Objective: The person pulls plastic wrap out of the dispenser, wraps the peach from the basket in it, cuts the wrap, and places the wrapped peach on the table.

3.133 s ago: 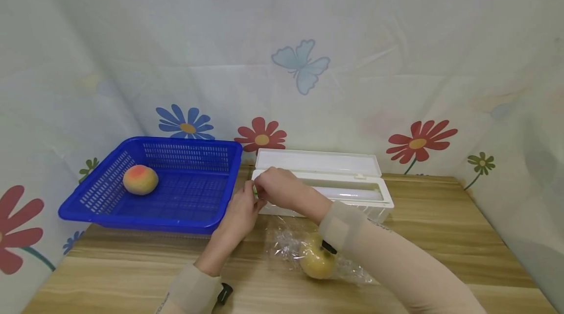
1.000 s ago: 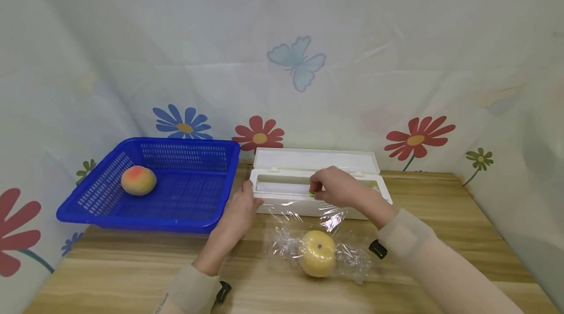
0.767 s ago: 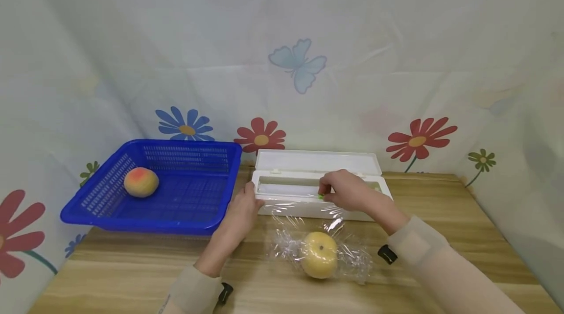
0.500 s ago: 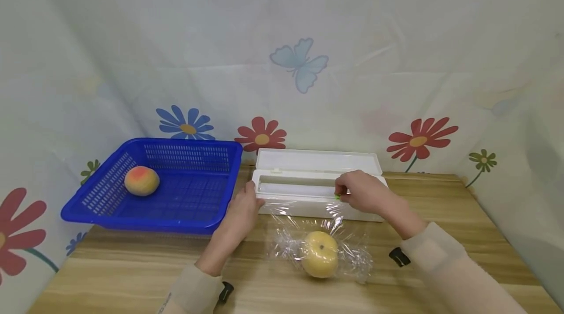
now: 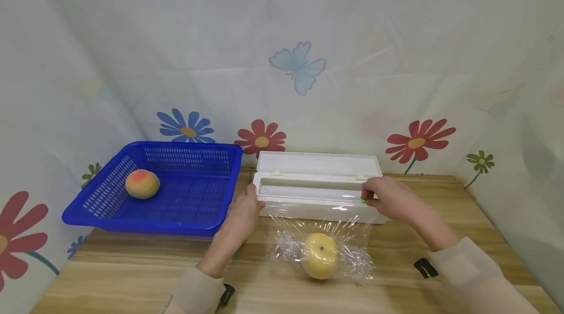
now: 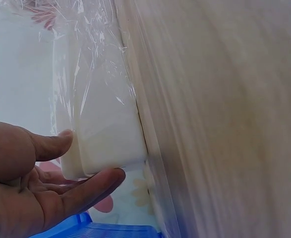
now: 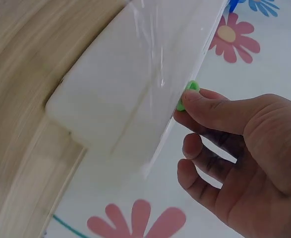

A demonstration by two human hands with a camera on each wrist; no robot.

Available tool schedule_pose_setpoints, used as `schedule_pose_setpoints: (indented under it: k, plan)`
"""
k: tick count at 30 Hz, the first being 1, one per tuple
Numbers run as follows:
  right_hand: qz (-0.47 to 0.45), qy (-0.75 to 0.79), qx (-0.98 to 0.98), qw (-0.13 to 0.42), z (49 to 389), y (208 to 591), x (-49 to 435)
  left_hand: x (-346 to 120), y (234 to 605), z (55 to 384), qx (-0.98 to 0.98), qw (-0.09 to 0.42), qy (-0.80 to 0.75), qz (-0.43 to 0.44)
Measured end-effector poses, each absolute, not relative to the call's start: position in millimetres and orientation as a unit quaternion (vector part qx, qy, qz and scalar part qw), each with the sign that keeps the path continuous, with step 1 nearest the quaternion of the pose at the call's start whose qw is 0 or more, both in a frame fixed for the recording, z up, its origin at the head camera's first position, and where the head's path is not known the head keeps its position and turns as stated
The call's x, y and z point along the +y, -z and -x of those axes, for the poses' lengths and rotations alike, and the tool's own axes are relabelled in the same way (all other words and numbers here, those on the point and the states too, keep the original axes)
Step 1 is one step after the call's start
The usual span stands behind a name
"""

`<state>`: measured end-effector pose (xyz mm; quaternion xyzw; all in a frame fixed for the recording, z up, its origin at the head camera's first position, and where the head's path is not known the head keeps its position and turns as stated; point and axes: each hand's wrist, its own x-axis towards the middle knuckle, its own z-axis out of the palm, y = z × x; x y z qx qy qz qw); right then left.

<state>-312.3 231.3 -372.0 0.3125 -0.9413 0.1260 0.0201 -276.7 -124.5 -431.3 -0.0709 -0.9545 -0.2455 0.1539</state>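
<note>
A white cling film dispenser [image 5: 317,212] lies on the table with its lid tipped back, a roll inside. My left hand [image 5: 241,213] grips its left end; in the left wrist view the thumb [image 6: 56,146] presses one face and the fingers reach round the end. Near the right end, my right hand [image 5: 393,199] pinches the small green slide cutter [image 7: 193,87] between thumb and forefinger, at the dispenser's front edge. Clear cling film [image 5: 286,240] stretches from that edge over a round yellow fruit [image 5: 320,262] in front, crumpled on both sides of it.
To the left is a blue plastic basket [image 5: 189,228] holding a peach [image 5: 142,184]. A white cloth with printed flowers and butterflies [image 5: 299,66] hangs behind and at the sides. The wood-grain table [image 5: 440,235] extends right and forward.
My right hand has gone from the dispenser's left end to near its right end, sliding the green cutter along. My left hand keeps its place at the left end.
</note>
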Motion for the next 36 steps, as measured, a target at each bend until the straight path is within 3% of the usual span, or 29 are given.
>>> schedule_pose_setpoints:
  k: [18,36]
  plan:
    - [-0.292,-0.164,-0.938,0.088,310,389,270,-123,435,279,-0.956,0.157,0.237,0.068]
    - [-0.210,-0.202,-0.954,0.077,299,399,273,-121,431,276,-0.959,0.164,0.221,0.073]
